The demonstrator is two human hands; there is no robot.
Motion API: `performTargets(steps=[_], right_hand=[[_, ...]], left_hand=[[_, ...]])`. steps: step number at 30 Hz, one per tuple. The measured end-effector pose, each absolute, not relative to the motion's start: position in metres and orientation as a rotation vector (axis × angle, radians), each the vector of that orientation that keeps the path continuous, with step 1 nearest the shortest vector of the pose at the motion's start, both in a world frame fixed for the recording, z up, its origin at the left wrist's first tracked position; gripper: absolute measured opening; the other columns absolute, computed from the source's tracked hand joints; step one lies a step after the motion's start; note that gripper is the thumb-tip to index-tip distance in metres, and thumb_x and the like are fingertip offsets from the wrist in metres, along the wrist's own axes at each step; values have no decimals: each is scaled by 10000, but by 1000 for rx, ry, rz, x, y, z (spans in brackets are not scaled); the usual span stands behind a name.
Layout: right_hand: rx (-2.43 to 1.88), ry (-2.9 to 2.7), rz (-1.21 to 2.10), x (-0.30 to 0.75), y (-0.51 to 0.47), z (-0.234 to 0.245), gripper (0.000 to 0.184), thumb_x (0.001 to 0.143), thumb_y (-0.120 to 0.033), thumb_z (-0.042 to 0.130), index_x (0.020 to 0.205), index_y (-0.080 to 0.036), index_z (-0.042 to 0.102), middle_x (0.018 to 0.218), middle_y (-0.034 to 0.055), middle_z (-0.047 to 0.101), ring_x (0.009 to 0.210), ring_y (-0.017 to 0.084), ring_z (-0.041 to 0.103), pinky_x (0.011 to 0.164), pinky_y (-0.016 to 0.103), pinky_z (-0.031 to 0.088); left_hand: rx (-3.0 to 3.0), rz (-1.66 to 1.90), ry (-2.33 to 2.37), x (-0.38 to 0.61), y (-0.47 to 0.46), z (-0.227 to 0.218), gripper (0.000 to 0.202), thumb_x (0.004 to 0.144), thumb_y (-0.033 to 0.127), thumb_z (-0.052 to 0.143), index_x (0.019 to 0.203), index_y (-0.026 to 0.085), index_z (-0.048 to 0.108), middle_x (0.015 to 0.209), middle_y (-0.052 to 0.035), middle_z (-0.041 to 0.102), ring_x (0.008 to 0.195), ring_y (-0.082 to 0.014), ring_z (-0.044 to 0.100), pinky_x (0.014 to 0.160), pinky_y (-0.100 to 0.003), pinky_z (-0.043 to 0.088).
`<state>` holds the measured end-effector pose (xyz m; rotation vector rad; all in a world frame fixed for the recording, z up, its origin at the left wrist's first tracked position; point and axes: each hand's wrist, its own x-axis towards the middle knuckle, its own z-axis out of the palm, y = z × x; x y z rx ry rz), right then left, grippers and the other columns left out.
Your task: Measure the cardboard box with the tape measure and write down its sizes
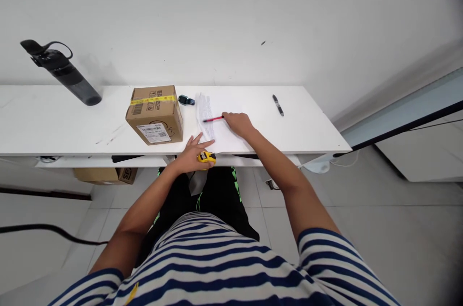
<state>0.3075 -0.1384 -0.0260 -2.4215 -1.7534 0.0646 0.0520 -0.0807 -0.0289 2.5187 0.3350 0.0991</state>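
Observation:
My right hand (238, 123) grips a red pen (214, 118) by one end; its dark other end points left over the paper sheets (224, 138). Writing or print covers the left part of the sheets. At the shelf's front edge, my left hand (191, 155) holds a yellow and black tape measure (207, 157) in its lower fingers, while other fingers stretch toward the paper's lower edge. Just left of the paper stands a taped cardboard box (155, 115) with a white label. A dark shiny watch-like object (186, 100) lies between box and paper.
A black marker (278, 105) lies on the white shelf (314, 127) to the right. Far left, a dark bottle (68, 74) with a loop stands near the wall. Beneath the shelf is another cardboard box (104, 175), and a black cable (54, 230) hangs at the left.

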Motion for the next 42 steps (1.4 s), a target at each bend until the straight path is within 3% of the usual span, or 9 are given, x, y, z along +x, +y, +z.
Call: performTargets(steps=[3,5,7,10,13,16,21,28,42], right_hand=[[-2150,-1491,132,288,-151,-32,375,1058,-438,319,1194,-193,568,908,62,693,788,197,625,698,297,433],[-1822,-1330,315,271,-157,-39,462,1019,-597,337,970,-217,597,785,15,625,725,173,577,678,284,428],[-1581,-1257,527,254,-158,-47,541,998,-659,297,884,-229,604,684,-16,539,657,158,527,654,285,413],[-1526,-1162,676,238,-150,-55,468,980,-625,360,905,-238,613,635,-43,496,633,153,514,658,286,404],[-1651,-1091,661,234,-135,-57,409,932,-554,490,700,-225,560,624,-30,529,652,154,522,674,296,399],[-1665,-1031,604,234,-126,-57,471,933,-557,479,598,-227,494,573,-30,475,610,145,471,634,299,366],[-1576,-1078,533,230,-130,-62,450,874,-510,584,576,-241,382,560,-54,369,592,127,394,609,290,331],[-1604,-1055,555,226,-131,-61,409,840,-467,583,565,-243,379,554,-49,391,587,127,399,611,300,325],[-1604,-1011,554,225,-133,-60,419,818,-488,580,557,-242,362,553,-48,375,591,125,381,608,299,332]], left_hand=[[2588,179,406,46,-82,-37,337,816,523,695,1017,265,776,1568,-12,505,1589,-412,115,1225,-725,-65],[2601,212,444,42,-84,-40,330,821,521,694,1017,269,777,1567,-20,506,1584,-420,130,1209,-751,-63],[2602,239,478,39,-84,-43,363,825,531,693,1056,264,776,1597,-38,462,1586,-420,118,1221,-742,-28],[2607,287,546,32,-84,-49,414,832,565,677,1064,241,786,1639,-62,390,1588,-420,104,1256,-694,39],[2648,343,571,24,-84,-59,426,844,580,658,1082,252,788,1637,-63,396,1583,-401,167,1275,-657,85],[2726,356,545,19,-85,-67,404,828,574,672,1051,260,794,1653,-57,363,1558,-377,272,1284,-620,139],[2774,348,520,17,-84,-73,391,826,566,669,1003,243,800,1657,-67,351,1538,-359,325,1258,-579,242],[2826,428,511,19,-83,-84,349,827,538,662,977,254,798,1624,-19,417,1520,-352,361,1240,-549,280],[2895,434,511,21,-83,-90,328,833,520,640,948,247,780,1634,-7,400,1516,-356,359,1210,-553,292]])
